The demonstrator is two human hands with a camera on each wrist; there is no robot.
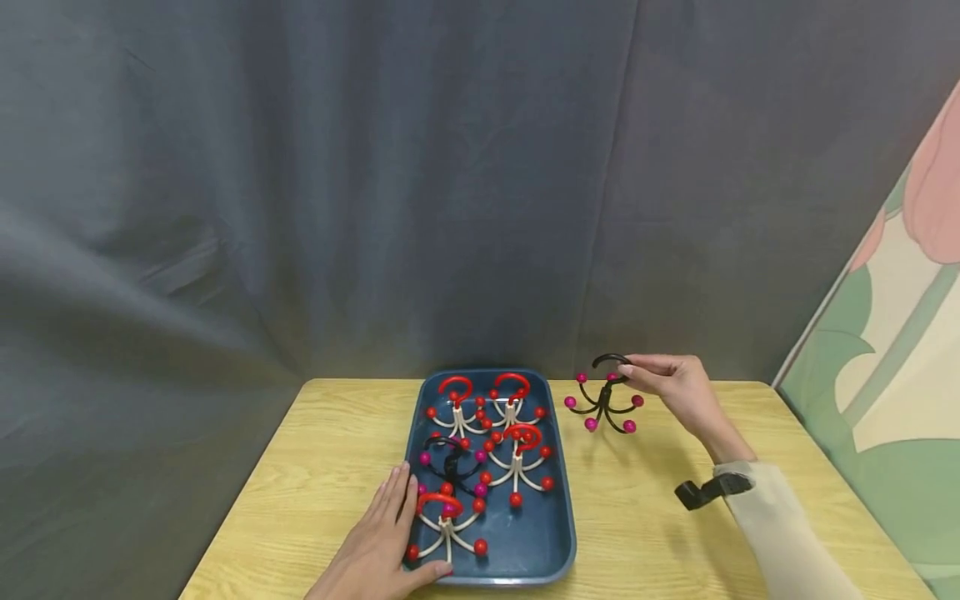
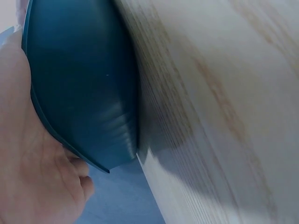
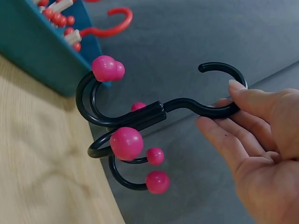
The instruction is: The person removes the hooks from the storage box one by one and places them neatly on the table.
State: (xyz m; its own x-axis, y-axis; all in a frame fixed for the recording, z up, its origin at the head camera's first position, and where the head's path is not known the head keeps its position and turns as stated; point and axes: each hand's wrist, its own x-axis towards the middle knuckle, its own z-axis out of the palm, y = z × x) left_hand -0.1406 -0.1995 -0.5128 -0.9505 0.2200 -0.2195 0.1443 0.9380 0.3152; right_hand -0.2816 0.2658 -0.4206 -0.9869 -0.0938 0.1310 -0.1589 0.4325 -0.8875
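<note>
Tray (image 1: 564,533), blue, on wooden table (image 1: 315,467), holds white-red hooks (image 1: 516,458) and one black. Right hand (image 1: 675,387) pinches black hook (image 1: 606,398) by its loop, just right of tray. Left hand (image 1: 378,546) lies flat, fingers straight, against tray's near-left rim.

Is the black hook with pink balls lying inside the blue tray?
No, the right hand holds the black hook above the table, beside the blue tray.

Tray (image 1: 564,533) mid-table w/ hooks (image 1: 516,467) inside; one hook (image 1: 604,403) just right of it.
</note>
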